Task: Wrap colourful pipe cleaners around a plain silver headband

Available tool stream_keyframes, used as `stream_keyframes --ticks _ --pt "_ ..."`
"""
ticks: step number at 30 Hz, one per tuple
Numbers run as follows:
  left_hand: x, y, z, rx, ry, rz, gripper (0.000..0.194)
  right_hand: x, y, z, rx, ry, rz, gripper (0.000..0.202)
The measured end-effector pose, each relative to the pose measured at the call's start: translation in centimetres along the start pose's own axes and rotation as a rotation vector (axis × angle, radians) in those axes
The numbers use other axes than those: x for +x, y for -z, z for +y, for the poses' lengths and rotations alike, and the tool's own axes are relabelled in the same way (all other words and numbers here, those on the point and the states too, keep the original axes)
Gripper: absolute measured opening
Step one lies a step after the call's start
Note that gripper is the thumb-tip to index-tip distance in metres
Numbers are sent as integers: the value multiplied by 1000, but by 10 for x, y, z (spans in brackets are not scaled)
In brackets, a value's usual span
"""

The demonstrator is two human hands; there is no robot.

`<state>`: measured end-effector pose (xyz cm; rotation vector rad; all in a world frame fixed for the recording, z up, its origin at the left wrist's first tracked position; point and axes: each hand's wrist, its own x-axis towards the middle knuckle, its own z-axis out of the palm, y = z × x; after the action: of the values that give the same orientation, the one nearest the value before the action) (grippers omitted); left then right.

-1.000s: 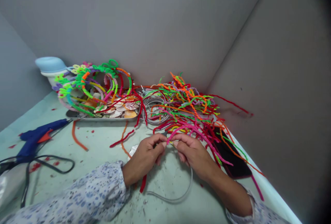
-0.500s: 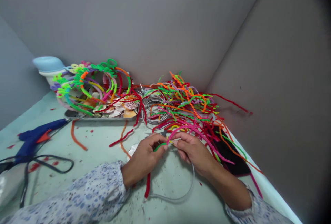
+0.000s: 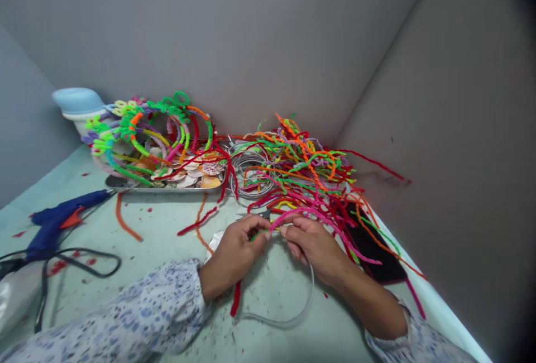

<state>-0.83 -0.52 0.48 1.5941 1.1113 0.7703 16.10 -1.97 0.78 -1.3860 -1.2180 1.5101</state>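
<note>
Both my hands hold a curved grey wire band [image 3: 310, 290], its bare part looping below them toward me. My left hand [image 3: 238, 248] is closed round its left side, where green pipe cleaner shows at the fingertips. Below that hand, a red fuzzy part [image 3: 235, 299] sticks out at the band's end. My right hand [image 3: 312, 243] pinches the band just right of the left fingertips. From between the fingertips a pink pipe cleaner [image 3: 335, 222] arches over my right hand, its free end hanging to the right. The exact grip on the pink strand is partly hidden.
Behind my hands lie a heap of coloured pipe cleaners [image 3: 310, 153], coiled grey wire [image 3: 247, 184] and scissors [image 3: 264, 215]. A metal tray [image 3: 167, 190] holds shells and fuzzy headbands [image 3: 186, 134]. Left is a blue glue gun [image 3: 54, 223] with cord; right, a dark phone [image 3: 377, 251].
The pink pipe cleaner's arch has dropped slightly against my right hand. Less green shows at my left fingertips. Both hands stay nearly in place.
</note>
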Motion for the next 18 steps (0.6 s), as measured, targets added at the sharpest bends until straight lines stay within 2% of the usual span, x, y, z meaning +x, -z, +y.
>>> stream_keyframes --ticks 9,14,18 --pt "-1 -3 -6 -175 22 -70 10 0 3 8 29 27 -17 14" --pt "-2 -4 -5 -140 11 -53 9 -1 1 4 127 -31 -3 9" --pt "-1 -7 -6 -138 14 -35 11 1 1 0 223 -70 -22 13"
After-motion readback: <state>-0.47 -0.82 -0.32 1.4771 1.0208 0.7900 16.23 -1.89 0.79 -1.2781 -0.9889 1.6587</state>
